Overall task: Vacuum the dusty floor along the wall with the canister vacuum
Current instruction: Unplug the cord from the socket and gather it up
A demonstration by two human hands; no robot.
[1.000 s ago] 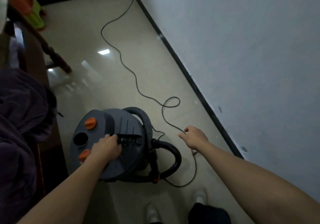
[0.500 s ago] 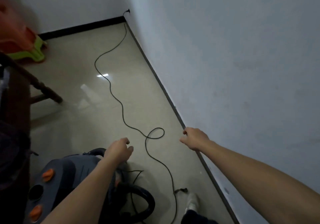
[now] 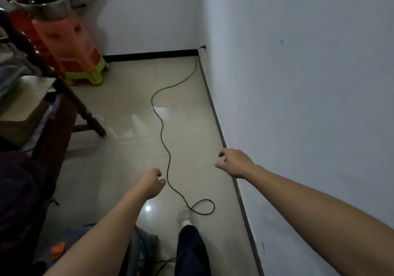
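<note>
Floor: pale glossy floor runs to a corner at 12 o'clock, with a grey wall along my 3 o'clock side.
Vacuum: the canister vacuum sits low at 7 o'clock, mostly hidden by my left forearm; its orange knob shows.
Cord: the black cord snakes from 12 o'clock down to a loop beside my white shoe at 6 o'clock.
Left: my left hand hangs over the floor, fingers loosely curled, holding nothing.
Right: my right hand is near the wall, fingers apart and bent, empty.
Stools: stacked stools stand at 11 o'clock.
</note>
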